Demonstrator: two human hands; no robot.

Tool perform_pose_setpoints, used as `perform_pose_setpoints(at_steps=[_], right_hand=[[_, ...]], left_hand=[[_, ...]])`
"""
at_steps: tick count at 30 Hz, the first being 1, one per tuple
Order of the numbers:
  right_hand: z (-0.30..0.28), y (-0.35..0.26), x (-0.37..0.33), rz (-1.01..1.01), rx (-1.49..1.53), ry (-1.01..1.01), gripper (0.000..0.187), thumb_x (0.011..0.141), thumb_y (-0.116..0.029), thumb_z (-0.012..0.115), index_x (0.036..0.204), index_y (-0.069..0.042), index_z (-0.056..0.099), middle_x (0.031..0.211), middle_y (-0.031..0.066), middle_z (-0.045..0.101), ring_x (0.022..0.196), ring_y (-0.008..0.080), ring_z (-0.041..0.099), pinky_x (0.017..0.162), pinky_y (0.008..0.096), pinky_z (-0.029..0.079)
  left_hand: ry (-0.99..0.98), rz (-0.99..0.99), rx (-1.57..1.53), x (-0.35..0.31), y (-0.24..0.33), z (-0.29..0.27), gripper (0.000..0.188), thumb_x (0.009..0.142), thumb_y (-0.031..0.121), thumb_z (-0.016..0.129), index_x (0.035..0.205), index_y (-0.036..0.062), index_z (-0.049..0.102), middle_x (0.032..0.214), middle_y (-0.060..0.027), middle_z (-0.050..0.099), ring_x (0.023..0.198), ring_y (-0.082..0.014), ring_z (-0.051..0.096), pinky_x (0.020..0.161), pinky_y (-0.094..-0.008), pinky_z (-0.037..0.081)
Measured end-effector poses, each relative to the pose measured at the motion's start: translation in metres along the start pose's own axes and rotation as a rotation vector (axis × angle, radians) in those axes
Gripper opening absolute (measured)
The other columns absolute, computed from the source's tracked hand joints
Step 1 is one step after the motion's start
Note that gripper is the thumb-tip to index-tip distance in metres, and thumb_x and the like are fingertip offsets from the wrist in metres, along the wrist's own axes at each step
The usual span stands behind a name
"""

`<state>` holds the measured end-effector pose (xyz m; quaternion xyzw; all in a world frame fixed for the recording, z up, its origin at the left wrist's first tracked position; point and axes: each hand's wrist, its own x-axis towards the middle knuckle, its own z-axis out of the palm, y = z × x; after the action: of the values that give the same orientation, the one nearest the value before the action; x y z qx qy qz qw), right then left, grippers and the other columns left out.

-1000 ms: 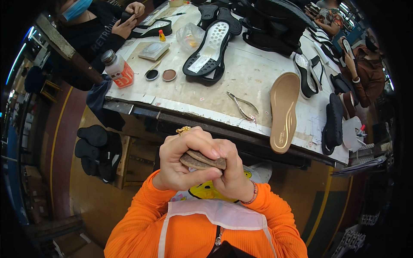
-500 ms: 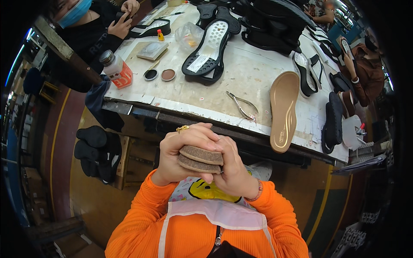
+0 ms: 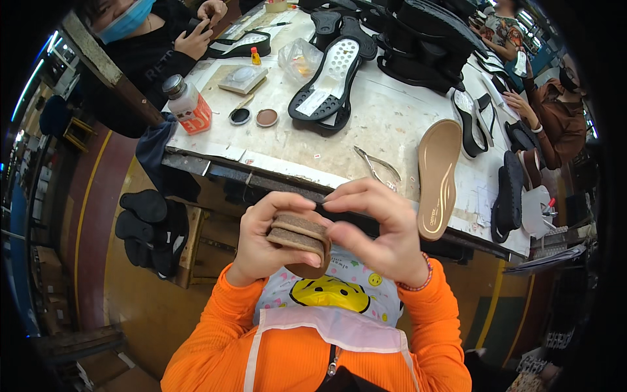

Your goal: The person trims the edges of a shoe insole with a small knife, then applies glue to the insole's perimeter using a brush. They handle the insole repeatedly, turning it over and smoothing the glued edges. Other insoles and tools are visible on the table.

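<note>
My left hand (image 3: 253,236) grips a stacked pair of brown insoles (image 3: 299,223), end-on in front of my lap, thumb below and fingers curled over the top. Beside them is my right hand (image 3: 385,225), its thumb and fingers spread apart; the thumb tip is at the insoles' right edge, and whether it touches cannot be made out. A further tan insole (image 3: 439,176) with gold curved lines lies at the table's front edge, to the right. Left of that insole lie metal nippers (image 3: 377,163).
Black shoe soles (image 3: 326,85) lie mid-table, with a dark stack (image 3: 424,55) behind. At left stand a white-and-orange bottle (image 3: 189,108) and two small round tins (image 3: 266,117). Black soles (image 3: 153,225) rest on a wooden stool. One person (image 3: 173,46) is across the left corner, another (image 3: 555,124) at right.
My right hand has come off the insoles and opened to the right. The insoles have tilted, showing more of their underside. The view has shifted slightly.
</note>
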<state>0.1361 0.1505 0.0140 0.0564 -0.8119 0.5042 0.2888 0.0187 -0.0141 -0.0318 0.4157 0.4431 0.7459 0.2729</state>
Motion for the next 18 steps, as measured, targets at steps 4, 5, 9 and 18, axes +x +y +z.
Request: perform_pose_setpoints(at_steps=[4, 5, 9, 18], right_hand=[[0.011, -0.009, 0.007, 0.045, 0.066, -0.069, 0.025, 0.074, -0.011, 0.077, 0.094, 0.001, 0.068, 0.085, 0.0102, 0.062, 0.073, 0.0212, 0.062, 0.065, 0.0291, 0.049], [0.011, -0.009, 0.008, 0.045, 0.059, -0.078, 0.024, 0.074, -0.009, 0.077, 0.094, 0.002, 0.068, 0.084, 0.0104, 0.062, 0.074, 0.0203, 0.062, 0.066, 0.0287, 0.049], [0.012, -0.009, 0.003, -0.031, -0.137, -0.073, 0.020, 0.075, -0.003, 0.074, 0.093, 0.003, 0.067, 0.081, 0.0118, 0.061, 0.072, 0.0213, 0.061, 0.063, 0.0293, 0.049], [0.025, 0.003, -0.003, -0.177, -0.263, 0.070, 0.010, 0.076, 0.004, 0.066, 0.087, 0.004, 0.064, 0.074, 0.0124, 0.059, 0.064, 0.0251, 0.057, 0.057, 0.0305, 0.046]], left_hand=[[0.028, 0.027, 0.092, -0.001, -0.002, 0.000, 0.054, 0.062, 0.017, 0.091, 0.097, 0.0045, 0.051, 0.093, -0.0123, 0.071, 0.086, -0.0171, 0.070, 0.073, -0.0285, 0.057], [0.027, 0.029, 0.183, -0.001, -0.001, -0.001, 0.054, 0.061, 0.018, 0.091, 0.096, 0.0044, 0.052, 0.091, -0.0115, 0.071, 0.084, -0.0158, 0.069, 0.071, -0.0277, 0.056], [0.051, -0.019, 0.389, 0.000, 0.007, -0.002, 0.052, 0.059, 0.022, 0.093, 0.090, 0.0039, 0.055, 0.083, -0.0085, 0.071, 0.077, -0.0114, 0.069, 0.066, -0.0247, 0.055], [0.088, 0.019, 0.524, 0.000, 0.004, 0.007, 0.050, 0.060, 0.024, 0.092, 0.088, 0.0024, 0.056, 0.078, -0.0080, 0.070, 0.075, -0.0120, 0.069, 0.064, -0.0242, 0.054]])
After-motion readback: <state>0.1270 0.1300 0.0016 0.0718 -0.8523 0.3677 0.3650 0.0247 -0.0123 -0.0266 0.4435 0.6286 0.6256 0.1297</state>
